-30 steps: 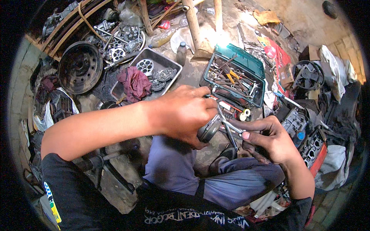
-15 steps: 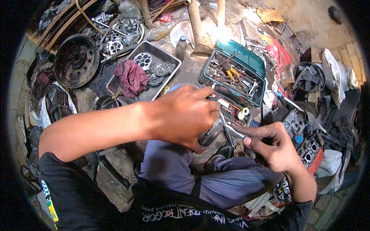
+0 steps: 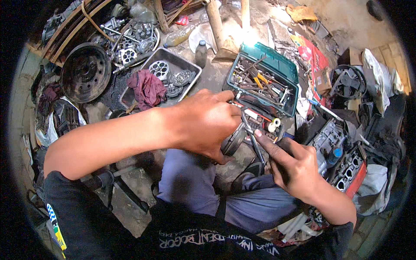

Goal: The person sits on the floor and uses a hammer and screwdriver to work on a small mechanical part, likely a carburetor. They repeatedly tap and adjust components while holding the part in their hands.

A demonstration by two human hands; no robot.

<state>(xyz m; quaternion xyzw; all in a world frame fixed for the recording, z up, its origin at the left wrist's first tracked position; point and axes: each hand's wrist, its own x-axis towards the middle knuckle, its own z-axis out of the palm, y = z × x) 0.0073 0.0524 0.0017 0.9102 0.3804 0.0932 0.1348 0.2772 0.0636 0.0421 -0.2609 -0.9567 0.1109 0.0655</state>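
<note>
My left hand (image 3: 206,123) is closed around a dark, round metal part (image 3: 234,141), its fingers wrapped over the top and its thumb beneath. Beside that part is a slim tool with long metal arms (image 3: 257,151), angled downward; its kind is not clear. My right hand (image 3: 294,162) has its index finger stretched toward the left, the tip touching the silver portion of this tool. The other right fingers are bent and apart from it, with nothing visible in them. The left palm hides much of the round part.
Beyond my hands stands an open green toolbox (image 3: 264,82) full of hand tools. A grey tray (image 3: 190,82) carries a maroon rag (image 3: 146,89) and metal parts. A wheel rim (image 3: 86,73) leans at far left. Engine parts (image 3: 325,145) lie to the right.
My right hand has shifted left and up, from pinching a silver tool end to touching the tool with an outstretched index finger. The left hand keeps its grip on the round part, slightly turned.
</note>
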